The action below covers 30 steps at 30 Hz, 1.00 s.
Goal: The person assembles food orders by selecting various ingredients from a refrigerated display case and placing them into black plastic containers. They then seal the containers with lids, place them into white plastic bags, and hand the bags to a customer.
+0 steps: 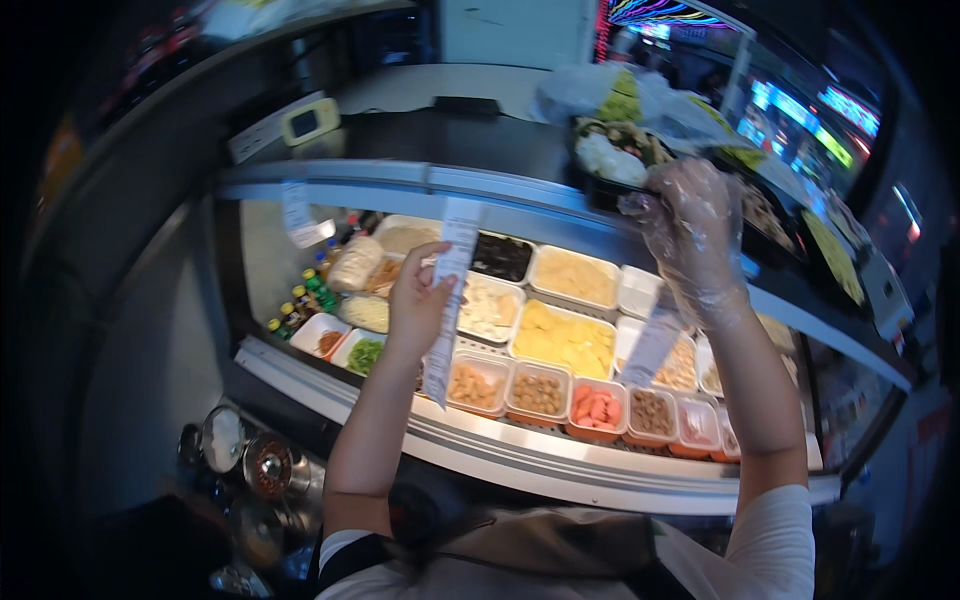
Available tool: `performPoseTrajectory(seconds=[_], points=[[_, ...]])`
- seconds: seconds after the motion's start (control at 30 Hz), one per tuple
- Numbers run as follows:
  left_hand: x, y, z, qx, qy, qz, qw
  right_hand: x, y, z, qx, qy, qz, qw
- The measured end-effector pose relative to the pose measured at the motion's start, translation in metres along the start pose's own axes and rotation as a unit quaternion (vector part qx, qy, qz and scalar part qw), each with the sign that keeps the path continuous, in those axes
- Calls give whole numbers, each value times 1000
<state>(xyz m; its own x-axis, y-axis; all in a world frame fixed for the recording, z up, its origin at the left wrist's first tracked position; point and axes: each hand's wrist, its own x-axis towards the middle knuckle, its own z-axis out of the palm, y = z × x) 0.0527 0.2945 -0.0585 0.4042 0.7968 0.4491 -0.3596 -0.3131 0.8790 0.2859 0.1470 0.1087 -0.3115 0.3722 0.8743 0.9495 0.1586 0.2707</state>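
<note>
Pinching a long white paper slip (450, 325) between thumb and fingers, the left hand (420, 300) sits near the middle of the frame, in front of the display case (540, 465). The slip's long axis runs nearly upright, its top leaning a little to the right; the grip takes it above its midpoint, at its left edge, so the longer part hangs below the thumb toward the lower row of food tubs.

The right hand (693, 215), in a clear plastic glove, reaches to the upper right of the frame. Just left of its fingers, and slightly above them, a black container (603, 193) stands on the dark counter above the case, with white food (608, 158) in its near left part. Whether these fingers touch the container, or are closed on anything, I cannot tell; the glove and the angle hide the tips.

The relation that matters most, I judge, is this: the container lies up and to the right of the slip, well apart from the left hand, while the right hand is clearly the nearer one, close against the container's right side.
</note>
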Motion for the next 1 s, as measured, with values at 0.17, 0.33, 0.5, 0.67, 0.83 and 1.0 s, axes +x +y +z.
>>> performPoseTrajectory(seconds=[0.17, 0.33, 0.5, 0.67, 0.83, 1.0], points=[[16, 32, -90, 122, 89, -10, 988, 39, -39, 47, 35, 35, -26, 998], [32, 42, -120, 161, 106, -12, 981, 82, -74, 110, 101, 65, -60, 991], [45, 29, -152, 245, 87, 51, 964, 120, -122, 162, 161, 97, -97, 977], [56, 20, -156, 276, 111, 53, 953, 138, -152, 207, 176, 103, -110, 973], [65, -4, -174, 297, 141, 69, 942, 139, -154, 196, 163, 69, -69, 982], [28, 26, -114, 472, 293, 226, 800, 59, -90, 93, 203, 82, -43, 975]])
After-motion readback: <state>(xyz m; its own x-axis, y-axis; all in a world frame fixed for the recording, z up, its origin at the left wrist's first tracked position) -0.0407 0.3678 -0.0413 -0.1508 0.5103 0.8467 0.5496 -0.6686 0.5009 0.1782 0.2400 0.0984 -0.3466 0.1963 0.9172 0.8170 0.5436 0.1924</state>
